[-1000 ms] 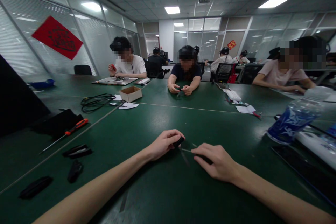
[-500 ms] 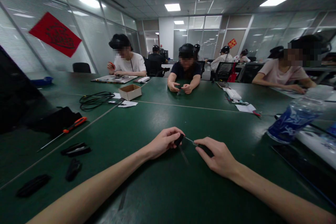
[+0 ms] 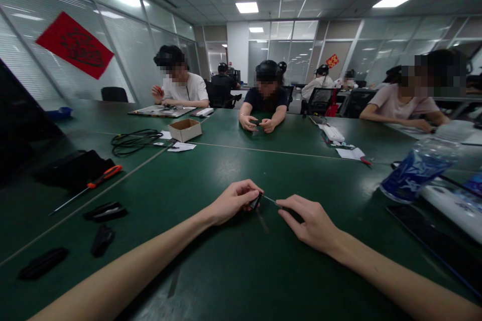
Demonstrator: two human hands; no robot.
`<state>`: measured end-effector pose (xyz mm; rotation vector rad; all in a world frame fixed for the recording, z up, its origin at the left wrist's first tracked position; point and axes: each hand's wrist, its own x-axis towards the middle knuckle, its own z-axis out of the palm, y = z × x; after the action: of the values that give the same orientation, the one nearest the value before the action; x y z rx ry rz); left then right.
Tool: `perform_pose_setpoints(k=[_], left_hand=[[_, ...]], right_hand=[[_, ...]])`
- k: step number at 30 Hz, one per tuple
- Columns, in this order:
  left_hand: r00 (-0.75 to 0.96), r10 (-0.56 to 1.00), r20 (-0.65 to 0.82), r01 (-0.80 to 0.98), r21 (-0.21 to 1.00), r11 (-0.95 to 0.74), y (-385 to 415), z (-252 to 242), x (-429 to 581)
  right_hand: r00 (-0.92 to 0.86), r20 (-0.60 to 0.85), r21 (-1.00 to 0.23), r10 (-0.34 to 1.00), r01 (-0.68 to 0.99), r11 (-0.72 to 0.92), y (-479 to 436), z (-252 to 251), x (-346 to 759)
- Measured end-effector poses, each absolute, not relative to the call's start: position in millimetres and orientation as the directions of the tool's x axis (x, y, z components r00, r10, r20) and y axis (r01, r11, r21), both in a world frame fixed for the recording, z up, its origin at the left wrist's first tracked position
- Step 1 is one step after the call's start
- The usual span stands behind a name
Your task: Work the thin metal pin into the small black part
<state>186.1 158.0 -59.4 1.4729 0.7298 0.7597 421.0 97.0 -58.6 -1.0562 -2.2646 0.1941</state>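
Observation:
Over the green table (image 3: 226,271), my left hand (image 3: 234,203) is closed on a small black plastic part (image 3: 255,202), thumb and fingers pinching it. My right hand (image 3: 311,220) grips a thin screwdriver (image 3: 270,200) whose dark handle is mostly hidden under the fingers. Its narrow metal shaft points left, and the tip meets or almost meets the black part; contact is too small to tell. To the left lie several more black plastic pieces (image 3: 102,241).
An orange-handled screwdriver (image 3: 105,175) lies at the left near a black bundle (image 3: 75,170). Beyond are coiled black cable (image 3: 135,143) and an open cardboard box (image 3: 185,130). At right stand a water bottle (image 3: 417,165) and a dark flat object (image 3: 429,246). People sit across the table.
The black part has turned slightly in my left hand, showing a lighter face. My right hand has barely moved, its fingers covering more of the handle. The view has shifted a little.

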Motion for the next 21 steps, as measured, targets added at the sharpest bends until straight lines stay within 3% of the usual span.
perform_pose_setpoints(k=[14, 21], left_hand=[[0.702, 0.712, 0.008, 0.041, 0.998, -0.051, 159.9, -58.4, 180.0], [0.706, 0.708, -0.015, 0.033, 0.999, -0.012, 161.2, -61.3, 181.7]], right_hand=[[-0.603, 0.482, -0.311, 0.636, 0.561, 0.767, 95.8, -59.1, 425.0], [-0.695, 0.458, -0.207, 0.554, 0.523, 0.827, 94.7, -58.4, 424.4]])
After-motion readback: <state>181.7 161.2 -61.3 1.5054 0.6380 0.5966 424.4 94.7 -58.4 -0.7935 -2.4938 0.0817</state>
